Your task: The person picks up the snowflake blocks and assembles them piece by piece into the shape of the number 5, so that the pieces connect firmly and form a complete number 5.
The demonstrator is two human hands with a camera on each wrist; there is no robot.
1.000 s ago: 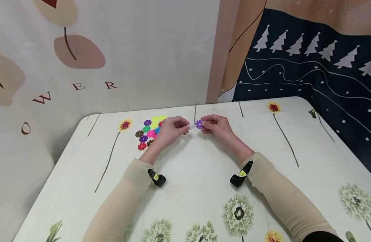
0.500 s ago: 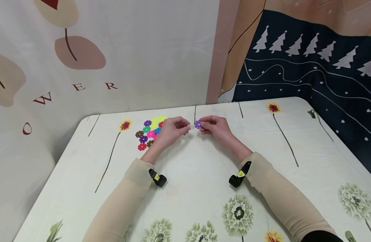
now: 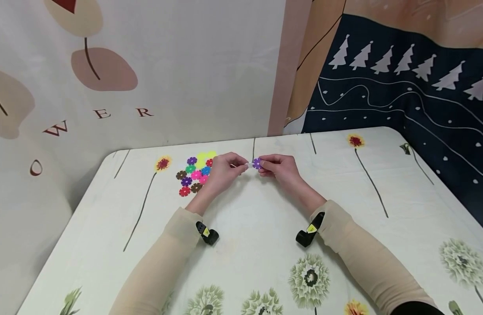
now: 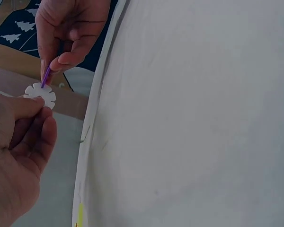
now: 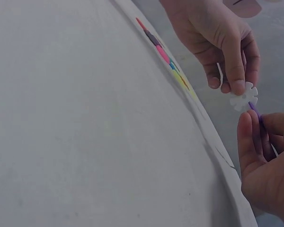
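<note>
Over the far middle of the table, my left hand [image 3: 224,171] pinches a white notched plastic disc [image 4: 47,95] between thumb and fingers. Facing it, my right hand [image 3: 281,169] pinches a purple notched disc [image 3: 256,163] of the same flower-like kind. The two discs meet at their rims. Seen from the left wrist, the purple one is edge-on, turned crosswise to the white one's face, its edge right at the white rim's notches. The right wrist view also has the purple edge overlapping the white disc [image 5: 237,102]. Fingertips hide part of both discs.
Left of my left hand, several loose notched discs lie flat in a group, among them a pink disc [image 3: 196,174], a red disc [image 3: 184,191] and yellow discs [image 3: 202,158]. A flower-print cloth [image 3: 249,245] covers the table. Fabric hangings [image 3: 210,87] stand behind its far edge.
My right hand has moved slightly left, bringing the purple disc up to the white one and narrowing the gap. My left hand stays nearly in place, the white disc turned more edge-on.
</note>
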